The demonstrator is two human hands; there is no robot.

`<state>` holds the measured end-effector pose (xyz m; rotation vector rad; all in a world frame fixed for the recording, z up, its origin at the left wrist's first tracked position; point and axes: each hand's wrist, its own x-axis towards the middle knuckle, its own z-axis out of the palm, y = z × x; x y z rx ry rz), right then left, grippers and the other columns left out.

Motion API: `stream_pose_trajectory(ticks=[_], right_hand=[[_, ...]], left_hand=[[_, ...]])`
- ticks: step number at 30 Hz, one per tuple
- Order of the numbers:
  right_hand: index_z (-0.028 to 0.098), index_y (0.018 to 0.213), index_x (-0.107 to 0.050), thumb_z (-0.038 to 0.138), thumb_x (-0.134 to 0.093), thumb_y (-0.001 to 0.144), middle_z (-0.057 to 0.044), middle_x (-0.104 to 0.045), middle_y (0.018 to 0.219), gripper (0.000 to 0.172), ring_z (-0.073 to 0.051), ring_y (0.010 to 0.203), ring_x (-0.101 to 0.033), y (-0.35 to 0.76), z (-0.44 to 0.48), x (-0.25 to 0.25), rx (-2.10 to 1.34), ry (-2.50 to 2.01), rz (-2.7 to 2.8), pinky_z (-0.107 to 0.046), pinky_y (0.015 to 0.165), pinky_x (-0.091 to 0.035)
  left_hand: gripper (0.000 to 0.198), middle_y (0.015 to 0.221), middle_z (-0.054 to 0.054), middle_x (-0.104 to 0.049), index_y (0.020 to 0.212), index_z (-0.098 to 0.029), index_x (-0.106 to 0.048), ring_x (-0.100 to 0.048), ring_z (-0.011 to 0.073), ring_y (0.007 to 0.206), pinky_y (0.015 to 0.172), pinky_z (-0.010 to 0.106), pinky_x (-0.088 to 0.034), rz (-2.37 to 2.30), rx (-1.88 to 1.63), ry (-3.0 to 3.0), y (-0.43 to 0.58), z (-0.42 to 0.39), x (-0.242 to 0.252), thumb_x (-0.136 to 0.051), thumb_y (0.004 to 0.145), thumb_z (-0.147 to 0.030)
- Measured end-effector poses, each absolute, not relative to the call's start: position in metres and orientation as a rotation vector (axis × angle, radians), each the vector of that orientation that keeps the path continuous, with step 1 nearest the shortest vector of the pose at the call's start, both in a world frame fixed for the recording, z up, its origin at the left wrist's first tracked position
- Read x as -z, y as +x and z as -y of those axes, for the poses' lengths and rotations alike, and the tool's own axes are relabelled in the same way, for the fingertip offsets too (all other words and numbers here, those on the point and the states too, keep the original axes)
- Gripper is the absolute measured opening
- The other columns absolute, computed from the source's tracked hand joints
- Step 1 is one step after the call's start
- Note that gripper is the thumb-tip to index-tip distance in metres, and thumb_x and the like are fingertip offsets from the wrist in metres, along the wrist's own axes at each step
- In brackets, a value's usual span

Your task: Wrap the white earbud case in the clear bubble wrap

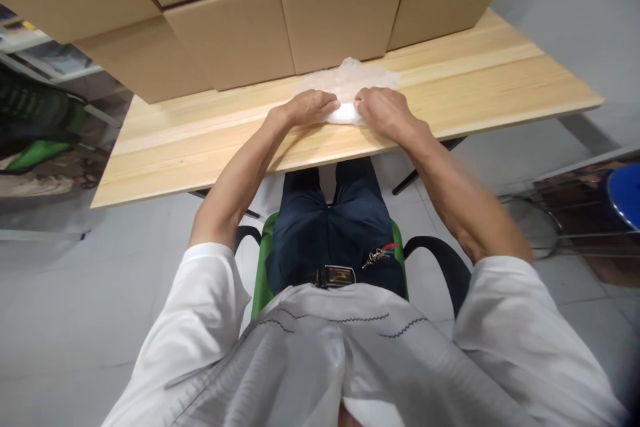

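Left grip and right grip hold translucent plastic between and beyond them.

The left hand and right hand grip the wrap, its white part between their fingers, its clear sheet spreading beyond them; boxes stand past the fingers; the table lies beneath them; keys hang well short of them.
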<state>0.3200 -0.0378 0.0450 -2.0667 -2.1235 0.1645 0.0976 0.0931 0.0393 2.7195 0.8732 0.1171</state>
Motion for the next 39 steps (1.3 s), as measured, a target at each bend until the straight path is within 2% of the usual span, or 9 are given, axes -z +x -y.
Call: stream_pose_trajectory(ticks=[5, 9, 15, 22, 27, 31, 33, 36, 39], right_hand=[[0.01, 0.168, -0.073, 0.038, -0.044, 0.127, -0.031, -0.075, 0.168, 0.057, -0.053, 0.165, -0.059, 0.301, 0.053, -0.031, 0.066, -1.846, 2.334, -0.074, 0.139, -0.043], [0.009, 0.175, -0.065, 0.048, -0.053, 0.125, -0.034, -0.077, 0.16, 0.064, -0.056, 0.152, -0.065, 0.293, 0.054, -0.016, 0.08, -1.842, 2.32, -0.072, 0.124, -0.053], [0.006, 0.169, -0.07, 0.051, -0.052, 0.124, -0.037, -0.079, 0.154, 0.067, -0.056, 0.143, -0.069, 0.299, 0.047, -0.019, 0.016, -1.844, 2.311, -0.064, 0.114, -0.055], [0.015, 0.148, -0.086, 0.056, -0.054, 0.121, -0.025, -0.089, 0.129, 0.059, -0.048, 0.122, -0.076, 0.322, 0.031, -0.041, -0.208, -1.776, 2.361, -0.056, 0.106, -0.054], [0.015, 0.135, -0.09, 0.052, -0.05, 0.121, -0.022, -0.09, 0.12, 0.057, -0.041, 0.108, -0.075, 0.324, 0.032, -0.051, -0.332, -1.825, 2.265, -0.053, 0.099, -0.055], [0.017, 0.133, -0.09, 0.055, -0.044, 0.123, -0.021, -0.09, 0.114, 0.061, -0.04, 0.107, -0.074, 0.325, 0.034, -0.053, -0.358, -1.802, 2.25, -0.053, 0.099, -0.056], [0.019, 0.133, -0.09, 0.056, -0.039, 0.125, -0.021, -0.09, 0.113, 0.063, -0.04, 0.109, -0.075, 0.327, 0.032, -0.052, -0.369, -1.785, 2.259, -0.053, 0.1, -0.057], [0.022, 0.136, -0.09, 0.059, -0.035, 0.127, -0.021, -0.09, 0.117, 0.067, -0.042, 0.113, -0.076, 0.329, 0.029, -0.047, -0.359, -1.777, 2.278, -0.054, 0.104, -0.057], [0.02, 0.138, -0.09, 0.063, -0.035, 0.128, -0.022, -0.09, 0.122, 0.071, -0.044, 0.117, -0.078, 0.329, 0.026, -0.039, -0.3, -1.803, 2.285, -0.056, 0.106, -0.056]], left_hand=[[0.041, 0.095, 0.008, -0.083, 0.111, -0.02, -0.088, -0.073, 0.0255, 0.096, 0.094, 0.039, -0.054, -0.801, -0.111, 2.682, 0.103, -0.106, -0.041, -0.054, 0.116, -0.042], [0.043, 0.099, 0.008, -0.085, 0.116, -0.019, -0.09, -0.075, 0.0261, 0.101, 0.098, 0.039, -0.058, -0.829, -0.123, 2.632, 0.103, -0.103, -0.043, -0.055, 0.114, -0.045], [0.049, 0.109, 0.014, -0.091, 0.123, -0.021, -0.093, -0.081, 0.035, 0.115, 0.104, 0.047, -0.065, -0.941, -0.053, 2.655, 0.09, -0.084, -0.055, -0.059, 0.115, -0.057], [0.039, 0.103, 0.012, -0.086, 0.121, -0.024, -0.09, -0.081, 0.0405, 0.13, 0.11, 0.05, -0.063, -1.097, 0.139, 2.704, 0.052, -0.088, -0.073, -0.078, 0.106, -0.058], [0.038, 0.091, 0.012, -0.083, 0.109, -0.023, -0.088, -0.082, 0.039, 0.119, 0.103, 0.051, -0.064, -1.259, 0.048, 2.551, 0.026, -0.111, -0.075, -0.072, 0.106, -0.057], [0.041, 0.09, 0.014, -0.086, 0.116, -0.023, -0.09, -0.084, 0.0396, 0.114, 0.1, 0.053, -0.065, -1.458, 0.001, 2.444, 0.006, -0.127, -0.073, -0.068, 0.102, -0.056], [0.05, 0.098, 0.016, -0.089, 0.128, -0.025, -0.09, -0.082, 0.0443, 0.126, 0.107, 0.062, -0.064, -1.598, -0.036, 2.487, 0.0, -0.122, -0.074, -0.06, 0.107, -0.059], [0.064, 0.134, 0.014, -0.091, 0.163, -0.034, -0.077, -0.066, 0.0481, 0.16, 0.127, 0.076, -0.054, -1.521, -0.252, 2.664, 0.006, -0.094, -0.075, -0.04, 0.121, -0.065], [0.071, 0.18, 0.02, -0.072, 0.183, -0.03, -0.06, -0.053, 0.0519, 0.176, 0.145, 0.077, -0.04, -1.063, -0.318, 2.87, 0.037, -0.058, -0.064, -0.058, 0.119, -0.061]])
